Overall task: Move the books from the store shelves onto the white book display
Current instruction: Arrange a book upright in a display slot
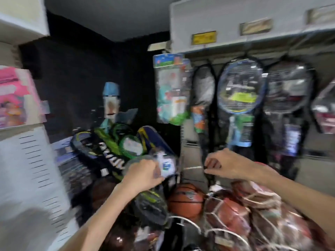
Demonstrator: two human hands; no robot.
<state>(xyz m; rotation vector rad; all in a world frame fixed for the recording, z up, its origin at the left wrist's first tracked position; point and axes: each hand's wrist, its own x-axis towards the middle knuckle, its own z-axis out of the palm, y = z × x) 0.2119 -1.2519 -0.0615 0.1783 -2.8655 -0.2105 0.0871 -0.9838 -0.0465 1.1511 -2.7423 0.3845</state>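
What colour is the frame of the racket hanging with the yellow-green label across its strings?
Blue: the hanging racket has a blue rim, seen in the head view, the only one.

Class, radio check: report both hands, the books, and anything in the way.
Left hand grips a packaged racket. Right hand pinches a black racket handle. No books seen. Netted basketballs crowd below.

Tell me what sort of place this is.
Probably a shop's sports and toy corner: bagged rackets hang under a shelf with price labels, and netted basketballs fill a wire bin below.
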